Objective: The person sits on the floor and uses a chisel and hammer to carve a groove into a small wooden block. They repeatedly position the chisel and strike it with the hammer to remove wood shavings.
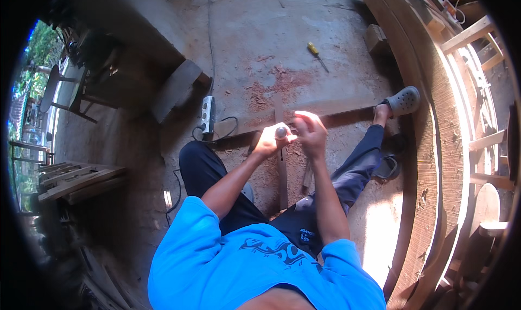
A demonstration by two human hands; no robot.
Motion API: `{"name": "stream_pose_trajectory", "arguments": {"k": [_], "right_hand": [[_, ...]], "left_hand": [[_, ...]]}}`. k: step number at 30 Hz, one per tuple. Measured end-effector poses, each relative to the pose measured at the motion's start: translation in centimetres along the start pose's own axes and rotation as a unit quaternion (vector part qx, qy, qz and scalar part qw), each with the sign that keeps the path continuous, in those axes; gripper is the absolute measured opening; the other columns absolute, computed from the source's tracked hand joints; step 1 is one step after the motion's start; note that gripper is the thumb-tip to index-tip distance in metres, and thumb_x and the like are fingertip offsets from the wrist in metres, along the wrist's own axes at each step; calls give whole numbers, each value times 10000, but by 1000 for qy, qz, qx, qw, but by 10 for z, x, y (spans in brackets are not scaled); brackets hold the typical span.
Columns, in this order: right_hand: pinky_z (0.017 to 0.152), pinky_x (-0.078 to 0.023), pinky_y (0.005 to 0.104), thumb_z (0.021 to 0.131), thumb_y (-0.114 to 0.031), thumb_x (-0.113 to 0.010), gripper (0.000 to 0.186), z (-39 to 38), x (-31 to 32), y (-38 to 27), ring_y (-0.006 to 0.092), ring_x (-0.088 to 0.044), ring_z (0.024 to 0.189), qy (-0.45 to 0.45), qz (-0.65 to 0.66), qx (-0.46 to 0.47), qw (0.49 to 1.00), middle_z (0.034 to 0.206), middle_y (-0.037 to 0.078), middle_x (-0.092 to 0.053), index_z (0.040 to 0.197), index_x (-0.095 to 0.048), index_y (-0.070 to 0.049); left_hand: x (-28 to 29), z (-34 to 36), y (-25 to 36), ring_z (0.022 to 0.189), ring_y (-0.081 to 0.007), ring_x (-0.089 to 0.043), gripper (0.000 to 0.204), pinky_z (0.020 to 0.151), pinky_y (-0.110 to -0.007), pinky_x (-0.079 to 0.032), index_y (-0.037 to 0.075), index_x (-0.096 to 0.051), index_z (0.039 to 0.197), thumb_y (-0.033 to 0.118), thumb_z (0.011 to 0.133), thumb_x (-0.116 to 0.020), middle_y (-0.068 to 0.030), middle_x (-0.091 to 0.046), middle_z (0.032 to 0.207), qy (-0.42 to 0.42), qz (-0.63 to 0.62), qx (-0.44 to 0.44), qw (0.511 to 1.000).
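Observation:
My left hand is closed round an upright tool, whose round metal-grey end points up at the camera. Just right of it my right hand has its fingers bent and somewhat apart, with nothing visible in them. Below both hands a narrow wooden strip runs between my legs and crosses a long timber lying sideways on the floor. A short piece lies right of the strip. The tool's lower part is hidden by my hand.
Reddish shavings and a yellow-handled screwdriver lie on the concrete floor. A power strip with cables sits left. A large timber runs along the right, with wooden frames beyond. Stacked boards and a chair stand left.

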State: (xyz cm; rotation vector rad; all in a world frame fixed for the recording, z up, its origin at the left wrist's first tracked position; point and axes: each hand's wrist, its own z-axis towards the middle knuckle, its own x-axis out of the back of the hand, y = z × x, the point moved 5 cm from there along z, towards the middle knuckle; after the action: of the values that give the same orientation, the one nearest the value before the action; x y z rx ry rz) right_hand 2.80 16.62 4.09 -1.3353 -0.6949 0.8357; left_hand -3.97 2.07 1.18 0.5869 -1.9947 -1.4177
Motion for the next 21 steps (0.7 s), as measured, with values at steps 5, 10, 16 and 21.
{"name": "stream_pose_trajectory", "arguments": {"k": [5, 10, 16, 21], "right_hand": [[639, -507, 286, 925, -237, -722, 274, 19, -80, -49, 137, -640, 665, -317, 29, -65, 946, 727, 54, -690, 815, -715, 13], [588, -465, 319, 876, -251, -721, 311, 21, -74, -45, 136, -602, 613, -409, 30, -15, 912, 650, 87, -635, 748, -666, 27], [577, -472, 316, 840, -91, -690, 141, 0, -77, -50, 136, -606, 663, -139, -83, 49, 986, 700, 86, -638, 776, -653, 29], [461, -271, 268, 993, -143, -632, 440, -8, -84, -33, 31, -383, 518, -13, -50, -20, 998, 535, -41, -441, 610, -434, -57]], "left_hand": [[-22, -11, -20, 882, -168, -657, 235, 739, -337, -528, 8, -618, 1058, 152, 902, -718, -100, -665, 939, 372, 114, -182, 903], [-8, 12, -65, 936, -121, -599, 297, 799, -332, -517, -3, -647, 1053, 133, 796, -705, -60, -660, 971, 35, -34, -99, 994], [-4, 13, -82, 1078, -264, -603, 468, 949, -391, -483, 57, -650, 1209, 218, 772, -702, -146, -668, 1195, -18, 31, -131, 991], [-23, 12, -66, 995, -252, -568, 305, 905, -414, -456, 30, -586, 1026, 276, 864, -662, -150, -622, 1020, 80, -80, -136, 984]]}}
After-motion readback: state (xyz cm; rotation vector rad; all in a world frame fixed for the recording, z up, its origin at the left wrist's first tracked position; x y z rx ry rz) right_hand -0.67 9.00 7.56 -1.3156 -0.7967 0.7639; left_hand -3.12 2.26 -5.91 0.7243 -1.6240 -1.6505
